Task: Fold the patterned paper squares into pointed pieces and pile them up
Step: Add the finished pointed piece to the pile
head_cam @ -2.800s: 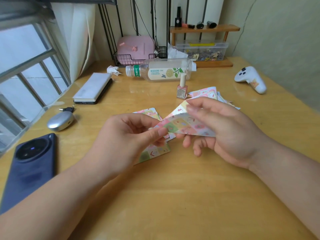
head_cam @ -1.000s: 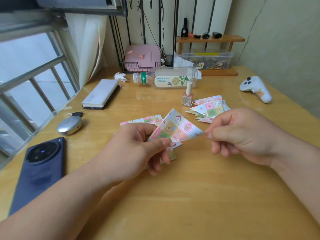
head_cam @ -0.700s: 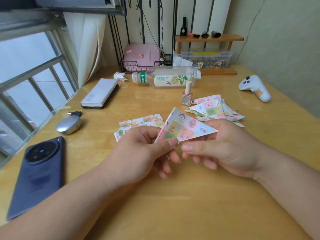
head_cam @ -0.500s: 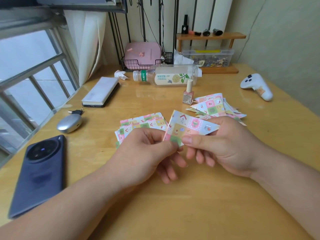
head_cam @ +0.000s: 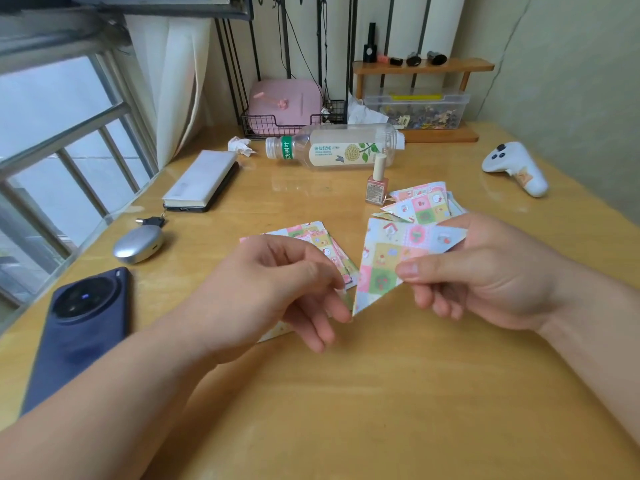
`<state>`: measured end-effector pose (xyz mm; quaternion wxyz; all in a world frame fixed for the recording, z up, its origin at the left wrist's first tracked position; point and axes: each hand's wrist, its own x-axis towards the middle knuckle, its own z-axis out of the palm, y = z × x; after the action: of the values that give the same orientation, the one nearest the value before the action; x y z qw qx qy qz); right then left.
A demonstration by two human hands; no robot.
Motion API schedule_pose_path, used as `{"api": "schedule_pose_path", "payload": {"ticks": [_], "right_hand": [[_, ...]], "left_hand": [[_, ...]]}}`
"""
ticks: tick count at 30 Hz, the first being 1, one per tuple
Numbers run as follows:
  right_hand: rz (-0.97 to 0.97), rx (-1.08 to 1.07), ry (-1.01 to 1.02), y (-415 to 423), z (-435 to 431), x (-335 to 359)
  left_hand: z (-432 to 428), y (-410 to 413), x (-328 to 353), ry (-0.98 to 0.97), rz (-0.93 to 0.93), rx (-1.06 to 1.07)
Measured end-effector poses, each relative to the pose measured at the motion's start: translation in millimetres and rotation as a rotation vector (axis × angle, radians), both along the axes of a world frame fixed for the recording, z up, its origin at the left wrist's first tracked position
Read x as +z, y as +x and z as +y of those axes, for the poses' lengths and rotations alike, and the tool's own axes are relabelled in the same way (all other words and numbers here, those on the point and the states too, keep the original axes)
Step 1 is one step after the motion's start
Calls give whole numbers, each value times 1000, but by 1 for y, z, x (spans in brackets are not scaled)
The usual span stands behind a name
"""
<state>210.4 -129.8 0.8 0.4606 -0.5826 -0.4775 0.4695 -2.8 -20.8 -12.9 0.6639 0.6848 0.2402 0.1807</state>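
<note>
Right hand (head_cam: 485, 271) has the folded paper piece (head_cam: 388, 258) pinched, thumb on the near face and the other fingers tucked behind it. The piece is a triangle held up off the table (head_cam: 381, 393), with its long point aimed down and toward the camera and its wide edge up top.

Left hand (head_cam: 270, 282) is just beside that lower point with its fingers loosely curled. It isn't gripping anything I can make out, and I can't tell if a fingertip actually touches the tip of the paper.

Under and behind the left hand is the stack of flat patterned squares (head_cam: 311, 237), a bit fanned out on the wood. The pile of finished pointed pieces (head_cam: 422, 206) sits farther back, behind the right hand's fingers, with a small pink nail polish bottle (head_cam: 376, 187) standing upright just beside it.

Other stuff on the desk: a clear plastic bottle (head_cam: 346, 148) lying on its side behind the polish, a dark blue phone (head_cam: 79, 323) face down at the left edge, a silver earbud case (head_cam: 138, 244) near it, and a white controller (head_cam: 516, 168) off to the right, well apart from the paper.
</note>
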Motion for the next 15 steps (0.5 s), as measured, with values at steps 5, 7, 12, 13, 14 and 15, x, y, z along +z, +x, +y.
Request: {"api": "schedule_pose_path", "payload": {"ticks": [5, 7, 12, 13, 14, 15], "right_hand": [[-9, 52, -22, -12, 0, -7], [5, 36, -9, -9, -1, -5], [23, 80, -23, -7, -2, -4], [20, 92, -29, -8, -2, -5], [28, 93, -29, -9, -1, -6], [50, 86, -28, -10, 0, -6]], "left_hand": [[-12, 9, -11, 157, 67, 10], [-8, 9, -12, 178, 36, 103], [-11, 8, -11, 41, 44, -67], [-12, 8, -13, 32, 48, -81], [-12, 8, -15, 30, 44, -73], [-12, 8, -15, 33, 33, -54]]}}
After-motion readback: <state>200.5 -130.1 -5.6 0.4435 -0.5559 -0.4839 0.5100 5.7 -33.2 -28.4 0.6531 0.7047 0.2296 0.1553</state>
